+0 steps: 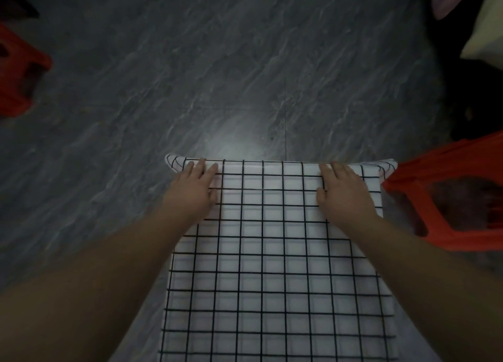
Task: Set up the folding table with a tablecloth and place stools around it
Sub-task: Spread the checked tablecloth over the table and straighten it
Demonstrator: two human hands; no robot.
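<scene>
left hand point(194, 190): flat on the far-left part of the tablecloth point(272, 253), fingers straight and reaching the far edge. Pressing, not grabbing.
right hand point(344, 191): same deal on the far-right side, palm down, fingers out, nothing pinched.
cloth: white with a black grid, spread over the bench. I can't see the bench itself, it's completely hidden under the fabric.
far corners: both look curled up a bit instead of hanging flat.
stools: one red stool point(446, 163) sits just beside the cloth's right edge, can't tell if it touches. Another red stool point(16, 70) is well off to the left on the grey floor point(217, 62).
step, my guess: smoothing the far edge. Stools not really placed yet.
risk 1: with flat palms the cloth can just slide along. Push forward too hard and it creeps off the near side or ends up crooked.
risk 2: those curled corners could fold under if I sweep outward fast.
risk 3: dragging the right stool in could snag the overhang and tug everything loose.
risk 4: leaning on the far edge of a folding bench might tip it.
</scene>
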